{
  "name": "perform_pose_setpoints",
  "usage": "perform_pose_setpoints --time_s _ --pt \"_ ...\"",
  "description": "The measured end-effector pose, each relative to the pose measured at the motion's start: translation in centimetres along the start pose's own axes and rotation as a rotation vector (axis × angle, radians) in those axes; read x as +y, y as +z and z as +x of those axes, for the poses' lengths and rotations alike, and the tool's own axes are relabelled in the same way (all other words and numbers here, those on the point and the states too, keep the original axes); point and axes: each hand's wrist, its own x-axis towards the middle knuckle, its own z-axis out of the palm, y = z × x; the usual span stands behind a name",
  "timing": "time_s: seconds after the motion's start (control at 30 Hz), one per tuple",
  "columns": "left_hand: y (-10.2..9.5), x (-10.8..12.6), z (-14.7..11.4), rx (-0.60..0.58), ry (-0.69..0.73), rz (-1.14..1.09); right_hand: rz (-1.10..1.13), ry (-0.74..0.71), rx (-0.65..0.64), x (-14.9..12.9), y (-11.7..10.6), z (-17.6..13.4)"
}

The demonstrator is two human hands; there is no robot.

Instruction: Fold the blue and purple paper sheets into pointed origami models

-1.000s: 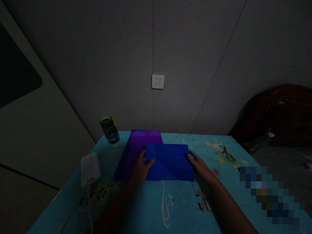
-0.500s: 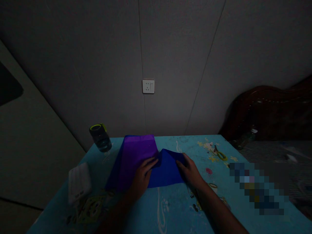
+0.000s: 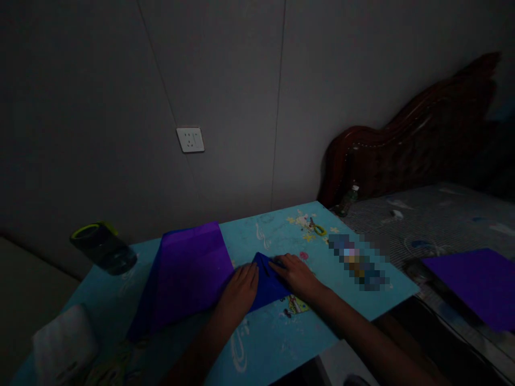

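A sheet of blue paper (image 3: 263, 292) lies on the table with its right side folded over into a peak at the top. My left hand (image 3: 241, 287) rests flat on the left part of this sheet, fingers stretched out. From the right, my right hand (image 3: 293, 271) grips the folded flap and presses it down near the middle. Left of my hands lie purple paper (image 3: 191, 268) and more blue paper (image 3: 144, 300) beneath it. My left hand is close to the purple paper's right edge.
A dark bottle with a yellow-green rim (image 3: 103, 249) and a white box-like object (image 3: 64, 343) stand at the left. Yellow-handled scissors (image 3: 318, 229) lie at the back right beside a pixelated patch (image 3: 358, 262). Another purple sheet (image 3: 477, 287) rests on the bed (image 3: 438, 209).
The view has turned right, bringing more of the bed and a purple sheet into sight. My right hand has brought the blue sheet's right side leftward into a fold. My left hand stays on the sheet.
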Motion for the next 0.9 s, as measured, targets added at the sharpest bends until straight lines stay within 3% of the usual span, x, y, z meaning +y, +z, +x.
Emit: perform_pose_setpoints --time_s 0.23,0.53,0.73,0.9 --pt "0.8 0.4 -1.0 -0.003 0.007 -0.229 0.090 -0.087 0.008 -0.6 0.6 -0.3" --pt "0.5 1.2 -0.6 -0.095 -0.026 -0.277 0.260 -0.177 -0.120 -1.0 -1.6 -0.8" --pt "-1.1 1.0 -1.0 -0.114 -0.027 -0.501 0.279 -0.219 -0.204 -0.6 -3.2 -0.7" --pt "-3.0 0.0 -1.5 -0.197 -0.001 -0.730 0.299 -0.247 -0.192 -0.1 -4.1 -0.2"
